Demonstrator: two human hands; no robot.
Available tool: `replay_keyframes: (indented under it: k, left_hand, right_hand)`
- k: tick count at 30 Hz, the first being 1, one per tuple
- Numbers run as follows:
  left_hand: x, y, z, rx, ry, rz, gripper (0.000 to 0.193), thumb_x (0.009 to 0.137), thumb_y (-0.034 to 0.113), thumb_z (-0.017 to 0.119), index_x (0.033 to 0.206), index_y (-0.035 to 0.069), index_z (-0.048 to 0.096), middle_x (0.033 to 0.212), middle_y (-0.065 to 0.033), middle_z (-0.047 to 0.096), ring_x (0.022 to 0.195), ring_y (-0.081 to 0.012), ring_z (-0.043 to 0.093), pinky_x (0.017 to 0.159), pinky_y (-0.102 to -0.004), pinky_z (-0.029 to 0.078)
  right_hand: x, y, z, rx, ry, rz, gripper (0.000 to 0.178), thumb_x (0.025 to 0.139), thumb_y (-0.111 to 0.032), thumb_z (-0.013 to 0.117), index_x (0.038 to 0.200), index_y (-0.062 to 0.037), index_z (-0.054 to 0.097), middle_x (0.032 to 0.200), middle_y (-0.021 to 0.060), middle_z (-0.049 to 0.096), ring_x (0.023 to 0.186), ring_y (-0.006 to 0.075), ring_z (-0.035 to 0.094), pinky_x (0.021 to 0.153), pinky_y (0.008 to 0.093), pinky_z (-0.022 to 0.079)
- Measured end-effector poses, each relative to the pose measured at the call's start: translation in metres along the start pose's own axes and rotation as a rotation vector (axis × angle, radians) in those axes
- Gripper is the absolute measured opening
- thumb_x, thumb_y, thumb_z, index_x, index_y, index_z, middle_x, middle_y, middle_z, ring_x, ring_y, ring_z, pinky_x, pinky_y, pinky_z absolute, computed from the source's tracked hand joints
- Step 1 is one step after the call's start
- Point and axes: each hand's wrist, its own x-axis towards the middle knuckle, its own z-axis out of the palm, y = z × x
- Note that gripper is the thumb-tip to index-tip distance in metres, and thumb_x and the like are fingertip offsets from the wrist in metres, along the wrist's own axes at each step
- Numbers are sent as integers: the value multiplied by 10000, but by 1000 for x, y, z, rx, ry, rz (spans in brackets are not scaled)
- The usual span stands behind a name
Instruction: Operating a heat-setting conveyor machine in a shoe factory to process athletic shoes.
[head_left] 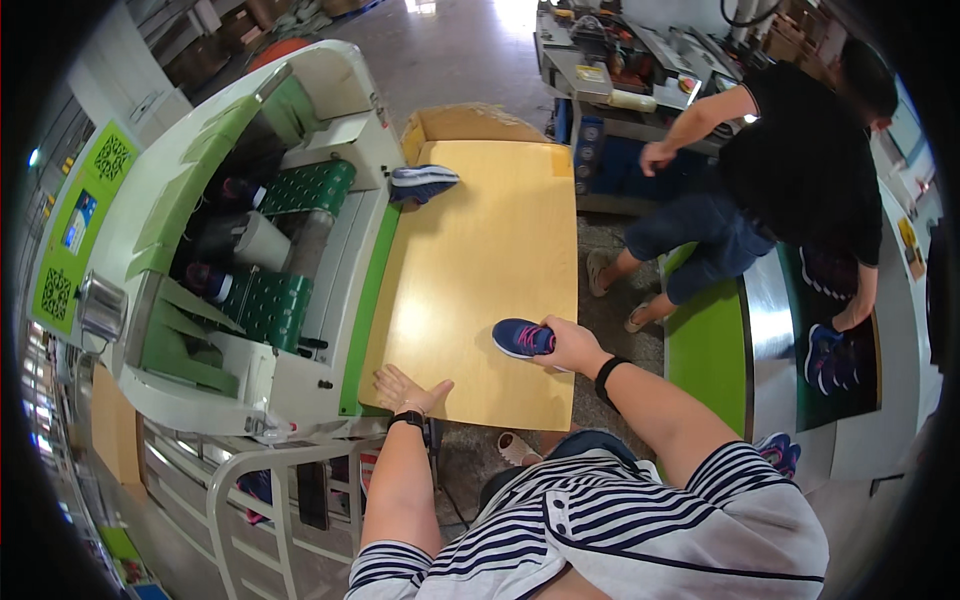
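Observation:
My right hand (576, 347) is closed around the heel end of a navy sneaker (516, 338) with pink laces. The sneaker is over the near right part of a pale wooden tabletop (480, 240), its toe pointing left; I cannot tell whether the sole touches the wood. My left hand (411, 391) is at the table's near left corner, palm down with fingers spread and nothing held. A second dark blue sneaker (424, 183) with a white sole is at the table's far left edge, beside the machine.
On the left stands a white and green machine (345, 95), with green belts (310, 188) and shoes inside. At right a co-worker in black (800, 150) reaches to sneakers (825, 358) on another belt. Below left is a metal rail (285, 455); behind the table, a cardboard box (475, 122).

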Motion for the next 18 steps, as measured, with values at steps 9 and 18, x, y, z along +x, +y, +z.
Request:
replay_keyframes:
  k: [9,18]
  left_hand:
    - [-6,4,-4,-75,-7,-17,1589,536,765,804,1558,78,-200,1629,-227,-201,1506,-390,-203,1188,-618,-1]
    - [-9,2,-9,-31,21,14,1601,522,764,811,1558,13,-151,1627,-268,-152,1505,-448,-144,1171,-659,52]
  right_hand:
    - [9,1,3,8,-28,-15,536,699,-366,812,1096,-55,630,960,177,693,914,350,680,778,416,540]
    - [115,-91,42,10,-240,-533,582,808,-411,746,1210,-10,617,1171,205,640,1134,369,592,979,465,460]
